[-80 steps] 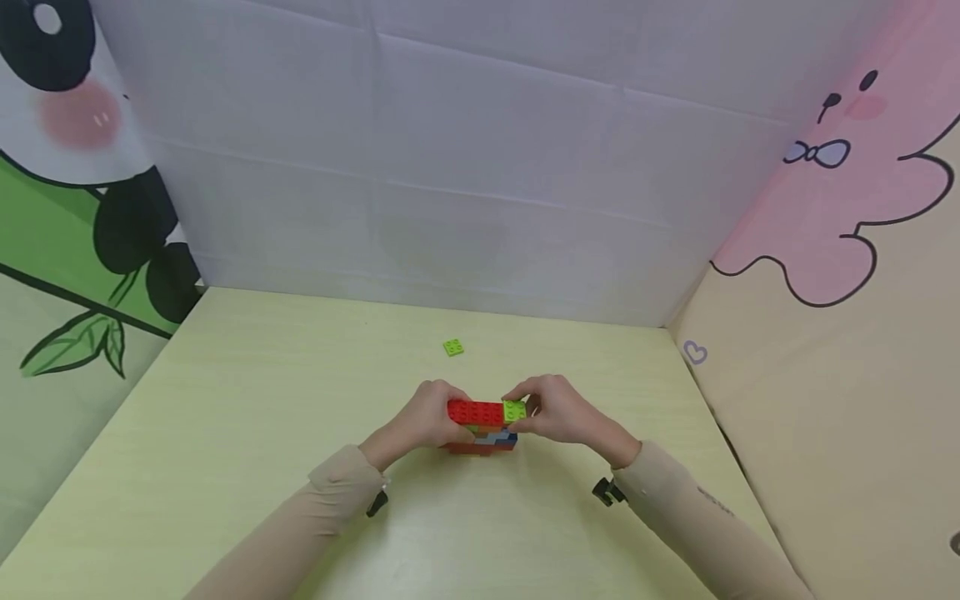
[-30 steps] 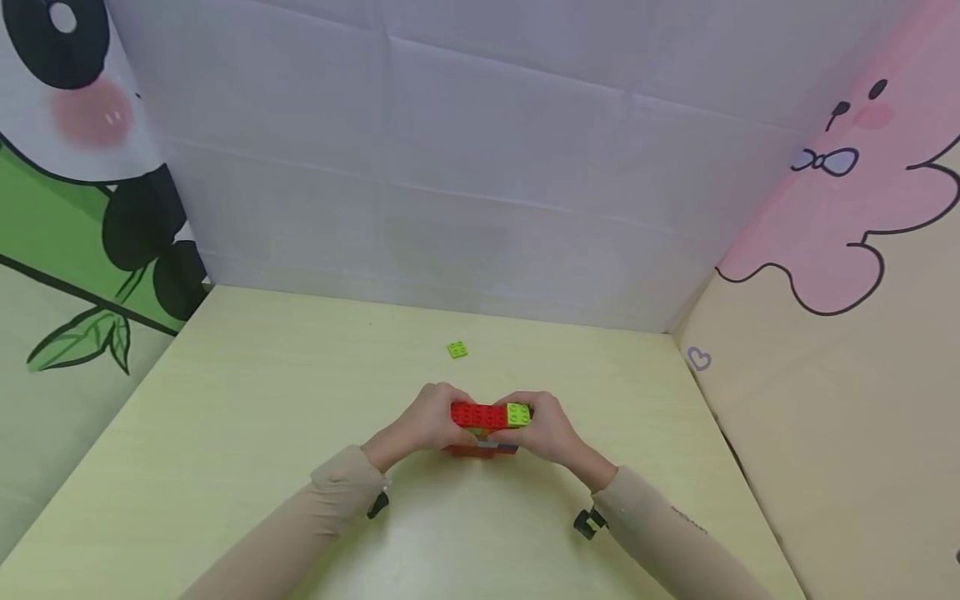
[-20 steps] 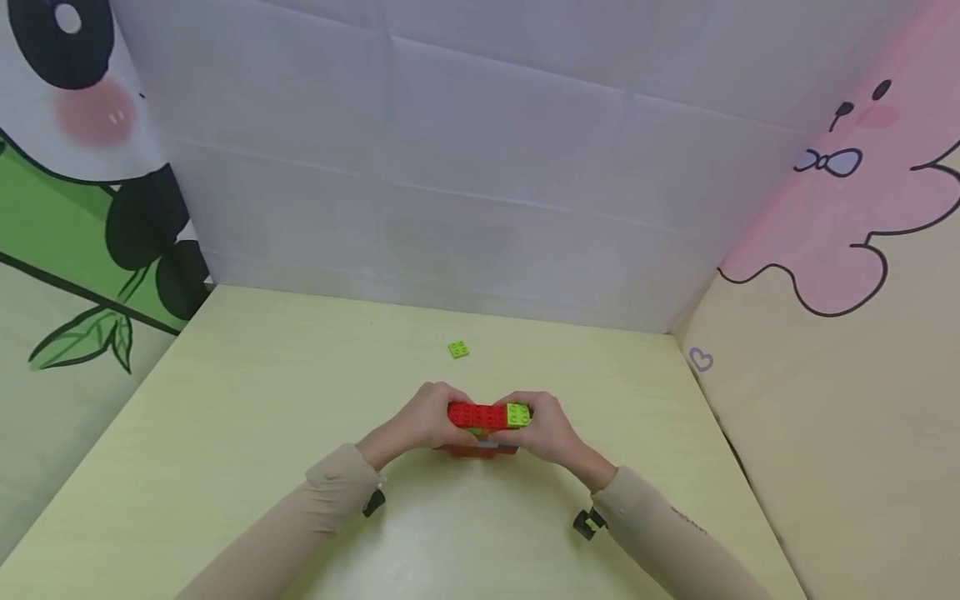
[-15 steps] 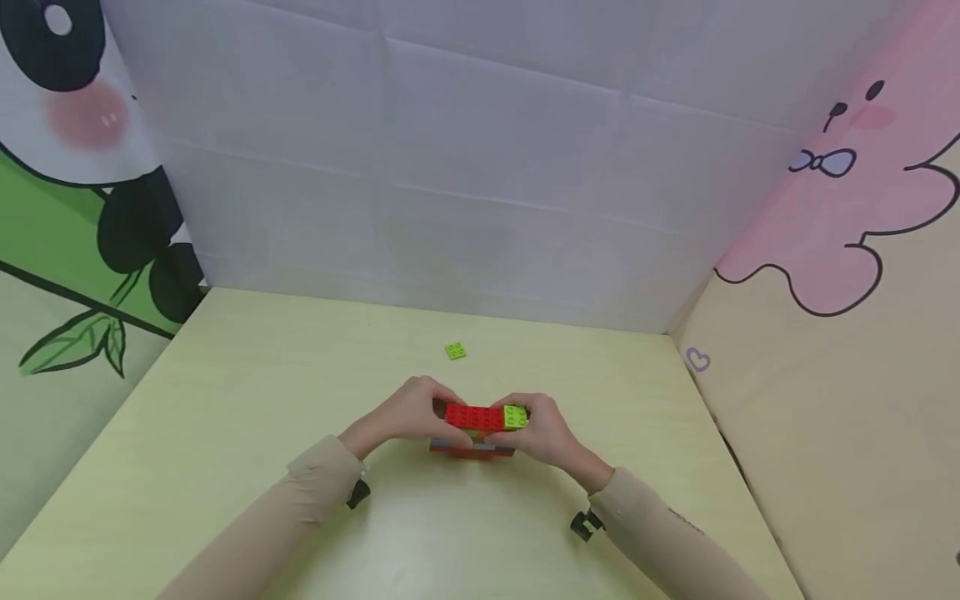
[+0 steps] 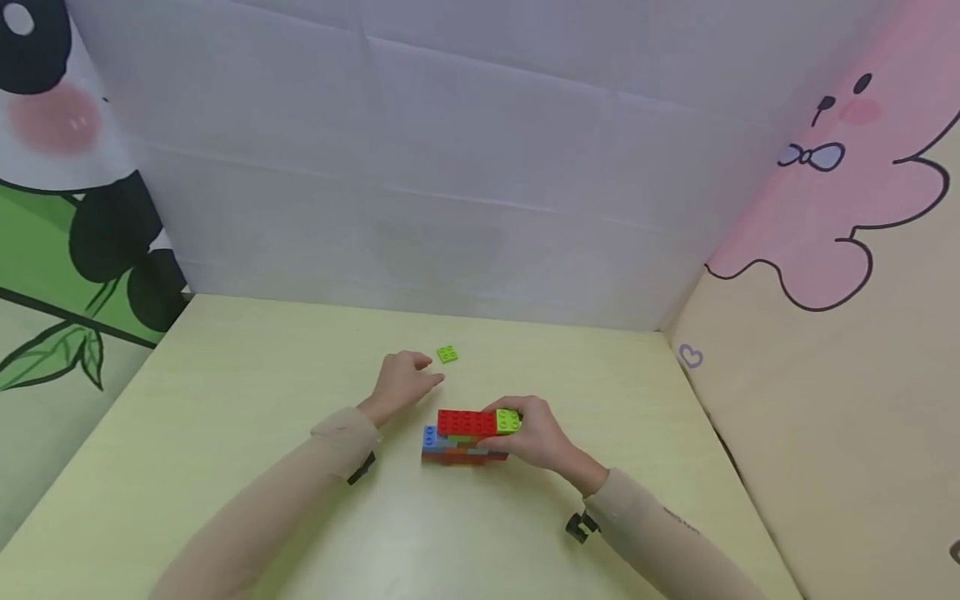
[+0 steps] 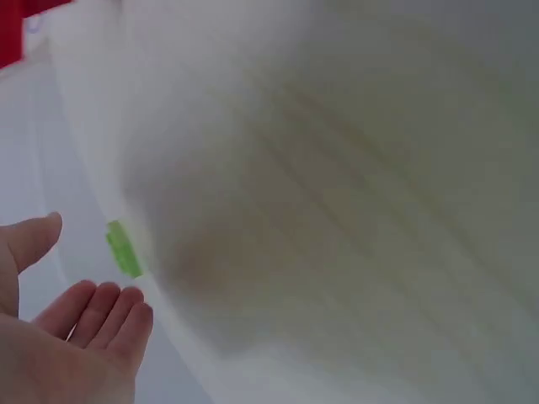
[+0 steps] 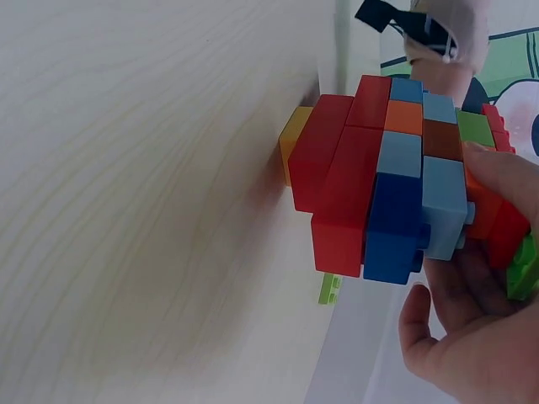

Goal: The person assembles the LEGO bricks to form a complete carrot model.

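Observation:
In the head view my right hand (image 5: 536, 433) grips the right end of a stack of toy building bricks (image 5: 467, 422), thumb on the near side. Red studded bricks top it, with a lime brick (image 5: 507, 421) at the right end of the top row. Layers of red, blue, orange, brown and green bricks (image 7: 396, 194) show in the right wrist view, with a yellow brick (image 7: 292, 143) at the bottom. My left hand (image 5: 401, 383) holds nothing; its fingers reach toward a loose lime brick (image 5: 447, 354) lying flat, a small gap apart.
The pale wooden table (image 5: 315, 350) reaches back to a white cloth wall (image 5: 480, 208). A panda-like print (image 5: 52, 125) covers the left side wall, and a pink cartoon figure (image 5: 825, 208) the right one. Black wrist camera mounts (image 5: 582, 527) hang under the sleeves.
The right hand moved from the lime end brick to a grip around the stack. My left hand let go of the stack and moved back and left toward the loose lime brick.

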